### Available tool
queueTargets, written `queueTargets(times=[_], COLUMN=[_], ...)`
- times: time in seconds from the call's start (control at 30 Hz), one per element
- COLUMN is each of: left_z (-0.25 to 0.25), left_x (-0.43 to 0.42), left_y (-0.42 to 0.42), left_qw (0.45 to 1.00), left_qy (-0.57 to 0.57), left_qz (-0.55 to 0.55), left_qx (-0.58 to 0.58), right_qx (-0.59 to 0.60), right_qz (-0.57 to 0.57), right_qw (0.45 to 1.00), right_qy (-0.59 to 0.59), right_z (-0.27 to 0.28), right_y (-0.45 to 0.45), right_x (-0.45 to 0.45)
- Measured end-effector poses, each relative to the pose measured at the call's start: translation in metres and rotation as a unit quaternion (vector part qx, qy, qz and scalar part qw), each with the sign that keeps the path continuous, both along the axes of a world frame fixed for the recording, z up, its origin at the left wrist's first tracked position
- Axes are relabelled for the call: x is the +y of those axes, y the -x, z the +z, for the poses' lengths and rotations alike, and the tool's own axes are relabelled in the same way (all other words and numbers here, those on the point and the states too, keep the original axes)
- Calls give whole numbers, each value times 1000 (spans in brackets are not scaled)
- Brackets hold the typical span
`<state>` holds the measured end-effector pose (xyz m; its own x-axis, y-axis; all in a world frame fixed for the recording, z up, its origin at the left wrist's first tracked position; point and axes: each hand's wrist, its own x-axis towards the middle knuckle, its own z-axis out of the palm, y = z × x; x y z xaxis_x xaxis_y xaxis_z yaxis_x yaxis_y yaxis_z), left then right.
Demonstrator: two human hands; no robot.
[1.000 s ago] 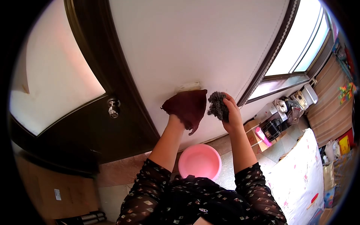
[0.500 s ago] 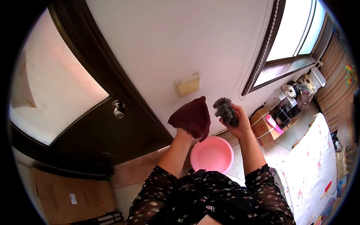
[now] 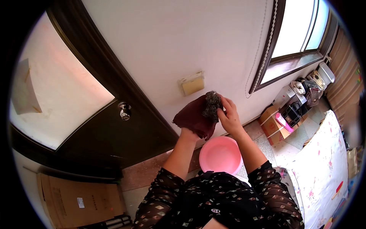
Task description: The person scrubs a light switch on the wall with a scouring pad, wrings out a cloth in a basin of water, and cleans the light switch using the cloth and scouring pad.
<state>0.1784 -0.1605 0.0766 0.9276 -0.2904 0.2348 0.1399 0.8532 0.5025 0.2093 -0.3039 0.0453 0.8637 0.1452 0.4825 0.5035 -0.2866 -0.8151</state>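
A dark maroon cloth is draped over my left hand, which supports it from below; the cloth hides the fingers. My right hand grips a grey, curly steel wool scourer between thumb and fingers. The scourer is against the right side of the cloth or just in front of it. Just beyond both hands, a yellowed light switch is set in the white wall. Below them, a pink basin stands on the floor.
On the left is a dark door with a round metal knob. A flat cardboard box leans at lower left. To the right are a window with a bead chain, a strapped carton and a bed with a floral cover.
My right hand has moved left, bringing the steel wool scourer from beside the cloth to its right edge. My left hand keeps the cloth up. The view has shifted slightly.
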Motion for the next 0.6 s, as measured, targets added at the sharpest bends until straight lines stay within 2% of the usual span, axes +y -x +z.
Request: queueTargets(times=[0.03, 0.17, 0.37, 0.43, 0.47, 0.53, 0.6], left_z=[-1, -6, -13, -12, -8, -14, -33], left_x=[2, 5, 4, 5, 6, 13, 25], left_y=[0, -4, -7, -7, -5, -10, -21], left_qw=[1000, 999, 998, 997, 967, 892, 900], left_qy=[-1, -25, -51, -62, -231, -390, -363], left_qz=[1, -1, 8, 13, 94, 172, 189], left_qx=[1, 26, 32, 35, -59, -151, -148], right_qx=[-11, 19, 28, 52, 51, 121, 103], right_qz=[-49, -35, -98, -38, -39, -70, -67], right_qw=[997, 999, 982, 996, 996, 989, 988], right_qy=[61, 32, 157, 64, 63, -57, -96], right_z=[8, 1, -9, -10, -4, 10, 15], right_y=[7, 12, 7, -3, -3, 1, -6], right_x=[2, 6, 12, 9, 8, 7, 9])
